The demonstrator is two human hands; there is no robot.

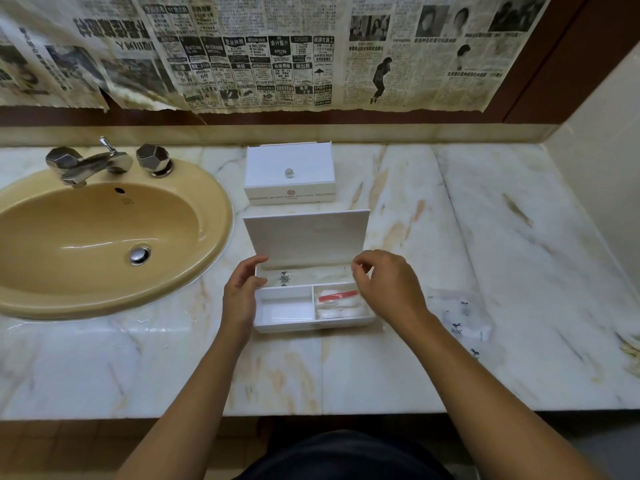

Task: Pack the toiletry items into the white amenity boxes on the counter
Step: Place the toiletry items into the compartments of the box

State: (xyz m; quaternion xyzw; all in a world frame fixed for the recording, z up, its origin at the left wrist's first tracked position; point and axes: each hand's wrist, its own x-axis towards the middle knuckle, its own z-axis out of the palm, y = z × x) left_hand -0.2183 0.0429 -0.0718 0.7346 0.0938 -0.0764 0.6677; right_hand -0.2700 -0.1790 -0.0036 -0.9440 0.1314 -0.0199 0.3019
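Packing at the marble surface [398, 358], you have the open amenity box [313, 299] at centre, its closed twin [289, 174] at twelve o'clock. Your left hand [242, 292] steadies the box wall, fingers loose; your right hand [388, 282], fingers curled, hovers over it, grasp unclear. Wrapped packets [464, 320] wait at three o'clock: fill the empty left compartment [285, 306] next.

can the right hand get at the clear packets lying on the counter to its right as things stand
Probably yes. The right hand hovers over the open box holding nothing that shows, and the clear packets lie on bare counter just beside its wrist, with nothing between them.
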